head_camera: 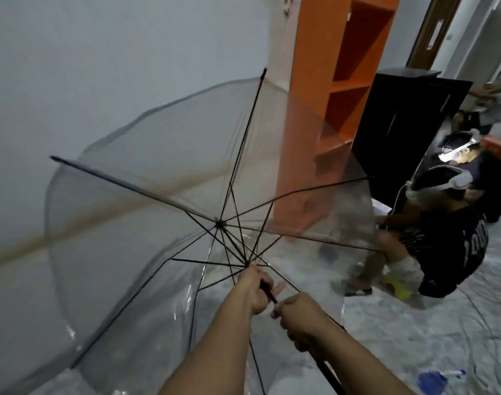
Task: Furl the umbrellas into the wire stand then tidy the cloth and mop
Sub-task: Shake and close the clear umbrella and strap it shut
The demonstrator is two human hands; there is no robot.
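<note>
A clear plastic umbrella (146,172) with black ribs is open in front of me, its canopy facing away toward the grey wall. My left hand (256,286) grips the black shaft just below the runner where the stretchers meet. My right hand (299,317) grips the same shaft lower down, toward the handle, which runs out of view at the bottom. The wire stand, the cloth and the mop are not in view.
An orange shelf unit (323,89) stands behind the canopy, with a black cabinet (408,124) to its right. A person in a dark shirt (454,232) crouches at the right on the pale floor. A blue object (434,380) lies at the bottom right.
</note>
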